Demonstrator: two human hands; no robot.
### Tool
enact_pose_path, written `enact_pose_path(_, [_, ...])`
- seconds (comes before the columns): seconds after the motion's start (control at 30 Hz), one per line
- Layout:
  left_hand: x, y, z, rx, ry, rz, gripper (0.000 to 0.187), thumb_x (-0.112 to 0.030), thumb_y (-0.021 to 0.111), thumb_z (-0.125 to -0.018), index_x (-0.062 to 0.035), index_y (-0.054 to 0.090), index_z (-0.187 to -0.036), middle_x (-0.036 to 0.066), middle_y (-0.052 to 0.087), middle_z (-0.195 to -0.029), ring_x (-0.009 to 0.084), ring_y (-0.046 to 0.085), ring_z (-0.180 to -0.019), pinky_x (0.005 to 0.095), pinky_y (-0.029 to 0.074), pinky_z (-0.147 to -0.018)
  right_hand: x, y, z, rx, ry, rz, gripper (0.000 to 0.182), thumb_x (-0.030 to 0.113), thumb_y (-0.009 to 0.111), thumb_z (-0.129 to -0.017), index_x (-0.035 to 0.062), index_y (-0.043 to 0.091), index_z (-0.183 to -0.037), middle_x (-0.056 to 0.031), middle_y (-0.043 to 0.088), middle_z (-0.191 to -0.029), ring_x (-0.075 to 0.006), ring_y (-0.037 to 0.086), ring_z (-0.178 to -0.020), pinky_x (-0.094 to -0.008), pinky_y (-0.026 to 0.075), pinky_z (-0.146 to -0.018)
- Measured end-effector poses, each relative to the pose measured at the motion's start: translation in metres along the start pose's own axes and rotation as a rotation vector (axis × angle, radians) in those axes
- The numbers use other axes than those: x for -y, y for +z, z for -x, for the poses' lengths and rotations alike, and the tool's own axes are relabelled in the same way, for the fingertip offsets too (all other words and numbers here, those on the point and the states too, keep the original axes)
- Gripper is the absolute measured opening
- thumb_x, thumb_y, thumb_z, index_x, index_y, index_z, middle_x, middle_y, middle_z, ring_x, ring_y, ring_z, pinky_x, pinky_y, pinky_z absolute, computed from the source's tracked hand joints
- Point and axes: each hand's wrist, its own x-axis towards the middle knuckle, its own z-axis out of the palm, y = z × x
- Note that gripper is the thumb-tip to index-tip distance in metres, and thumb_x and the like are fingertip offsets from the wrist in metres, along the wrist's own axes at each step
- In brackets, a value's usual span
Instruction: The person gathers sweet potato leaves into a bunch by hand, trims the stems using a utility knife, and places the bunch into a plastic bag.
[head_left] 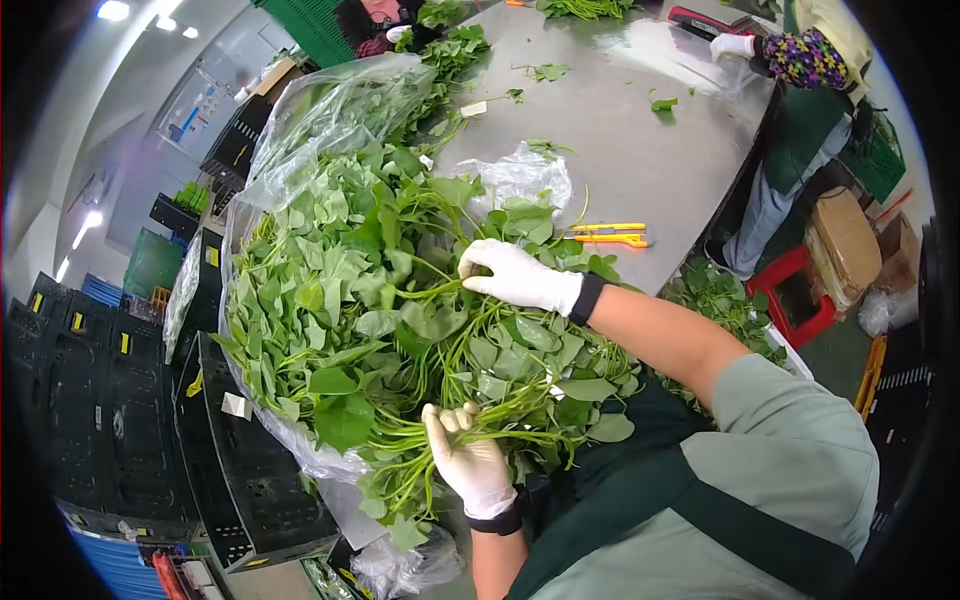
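A large heap of leafy green stems [320, 270] spills from a clear plastic bag [300, 130] on the metal table. My left hand [470, 455], in a white glove, is closed around a bundle of long stems near the table's edge. Farther up, my right hand [520, 275], gloved too, pinches a few stems over the heap; leaves hang below it. Beyond the right hand lie a yellow-orange cutter [610, 235] and a crumpled clear bag [520, 180].
The metal table [640, 120] stretches away, with loose leaves on it. A co-worker's gloved hand [732, 46] is near a red scale [710, 22] at the far right. Black crates [250, 470] stand at the left. A red stool [800, 295] and cardboard box [845, 245] are at the right.
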Motion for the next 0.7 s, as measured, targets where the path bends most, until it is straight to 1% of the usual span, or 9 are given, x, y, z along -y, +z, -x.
enact_pose_path(0.07, [0.006, 0.003, 0.001, -0.020, -0.008, -0.043, 0.015, -0.014, 0.049, -0.100, -0.0053, 0.047, -0.088, 0.001, 0.038, -0.071, 0.0157, 0.039, -0.069, 0.0316, 0.042, -0.078, 0.025, -0.018, -0.001, 0.064, 0.260, -0.498, 0.017, 0.018, 0.064, -0.085, 0.0048, 0.059, -0.095, -0.0085, 0.063, -0.081, -0.0205, 0.062, -0.078, -0.0352, 0.049, -0.072])
enact_pose_path(0.13, [0.012, 0.011, 0.004, -0.024, -0.016, -0.083, 0.015, -0.016, 0.050, -0.100, -0.0058, 0.048, -0.089, 0.001, 0.041, -0.071, 0.0147, 0.041, -0.069, 0.0322, 0.043, -0.080, 0.044, -0.031, -0.001, 0.099, 0.265, -0.558, 0.016, 0.017, 0.063, -0.088, 0.0040, 0.057, -0.096, -0.0079, 0.065, -0.079, -0.0172, 0.062, -0.074, -0.0316, 0.049, -0.071])
enact_pose_path(0.2, [0.017, 0.015, 0.002, 0.028, -0.034, -0.127, 0.013, -0.018, 0.050, -0.100, -0.0056, 0.050, -0.096, 0.000, 0.044, -0.073, 0.0141, 0.043, -0.070, 0.0323, 0.043, -0.082, 0.063, -0.038, -0.001, 0.121, 0.219, -0.559, 0.016, 0.014, 0.063, -0.088, 0.0030, 0.058, -0.097, -0.0045, 0.064, -0.078, -0.0136, 0.061, -0.077, -0.0296, 0.049, -0.071])
enact_pose_path(0.23, [0.020, 0.013, 0.000, 0.062, -0.033, -0.174, 0.019, -0.021, 0.051, -0.100, -0.0048, 0.052, -0.109, -0.001, 0.047, -0.077, 0.0134, 0.044, -0.073, 0.0316, 0.042, -0.084, 0.070, -0.037, 0.000, 0.090, 0.115, -0.469, 0.014, 0.013, 0.064, -0.087, 0.0036, 0.059, -0.095, -0.0053, 0.065, -0.080, -0.0145, 0.062, -0.077, -0.0299, 0.049, -0.071])
enact_pose_path(0.33, [0.020, 0.030, -0.003, 0.027, -0.019, -0.229, 0.032, -0.024, 0.052, -0.099, -0.0052, 0.050, -0.125, -0.001, 0.048, -0.082, 0.0118, 0.044, -0.074, 0.0296, 0.042, -0.083, 0.086, -0.026, 0.009, 0.112, -0.160, -0.279, 0.015, 0.017, 0.068, -0.082, 0.0076, 0.062, -0.093, -0.0079, 0.063, -0.081, -0.0250, 0.062, -0.076, -0.0356, 0.049, -0.069])
enact_pose_path(0.4, [0.015, 0.035, -0.010, 0.046, -0.049, -0.181, 0.025, -0.026, 0.051, -0.100, -0.0067, 0.054, -0.116, -0.003, 0.046, -0.077, 0.0102, 0.043, -0.069, 0.0282, 0.042, -0.077, 0.092, -0.024, 0.014, 0.202, -0.223, -0.213, 0.016, 0.018, 0.069, -0.081, 0.0101, 0.063, -0.093, -0.0072, 0.062, -0.081, -0.0271, 0.061, -0.076, -0.0381, 0.049, -0.069])
enact_pose_path(0.47, [0.011, 0.030, -0.019, 0.044, -0.086, -0.217, 0.017, -0.025, 0.052, -0.100, -0.0092, 0.055, -0.102, -0.004, 0.048, -0.074, 0.0092, 0.043, -0.067, 0.0281, 0.042, -0.075, 0.100, -0.029, 0.016, 0.272, -0.128, -0.236, 0.018, 0.024, 0.064, -0.083, 0.0090, 0.062, -0.092, -0.0097, 0.062, -0.079, -0.0312, 0.061, -0.082, -0.0412, 0.049, -0.072])
enact_pose_path(0.6, [0.007, 0.030, -0.024, 0.017, -0.086, -0.238, 0.014, -0.024, 0.054, -0.099, -0.0115, 0.052, -0.092, -0.003, 0.049, -0.072, 0.0089, 0.044, -0.066, 0.0282, 0.043, -0.076, 0.091, -0.034, 0.019, 0.380, 0.051, -0.393, 0.019, 0.026, 0.063, -0.084, 0.0109, 0.064, -0.095, -0.0077, 0.062, -0.077, -0.0285, 0.061, -0.082, -0.0395, 0.046, -0.078])
enact_pose_path(0.7, [-0.001, 0.032, -0.026, -0.013, 0.005, -0.267, 0.012, -0.023, 0.054, -0.099, -0.0128, 0.050, -0.093, -0.002, 0.048, -0.074, 0.0099, 0.044, -0.069, 0.0302, 0.043, -0.082, 0.072, -0.030, 0.028, 0.356, -0.216, 0.018, 0.016, 0.028, 0.061, -0.087, 0.0132, 0.066, -0.091, -0.0034, 0.061, -0.078, -0.0231, 0.055, -0.083, -0.0354, 0.038, -0.089])
